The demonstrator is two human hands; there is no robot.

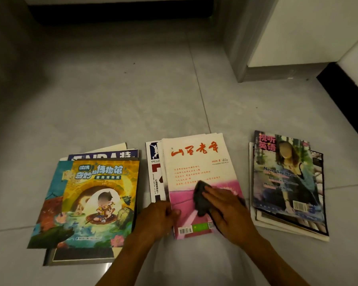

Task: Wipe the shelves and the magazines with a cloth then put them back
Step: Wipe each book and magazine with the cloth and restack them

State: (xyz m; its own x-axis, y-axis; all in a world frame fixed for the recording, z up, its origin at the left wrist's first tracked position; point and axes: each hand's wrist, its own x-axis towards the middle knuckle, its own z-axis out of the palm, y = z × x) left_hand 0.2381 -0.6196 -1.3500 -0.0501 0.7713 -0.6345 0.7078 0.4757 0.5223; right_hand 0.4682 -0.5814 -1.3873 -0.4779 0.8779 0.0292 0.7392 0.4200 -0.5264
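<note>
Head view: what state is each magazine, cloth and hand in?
White-and-pink magazine: closed, tops middle pile.
Dark grey cloth: crumpled, pressed on its cover.
Left hand: grips magazine's left edge.
Right hand: presses cloth.
Yellow cartoon-cover magazine: closed, tops left pile.
Green portrait-cover magazine: closed, tops right pile.

Dark cloth (201,200), bunched under my right hand (227,211), on pink-and-white magazine (194,162), flat atop middle stack (155,174); my left hand (158,217) holds its edge.
</note>
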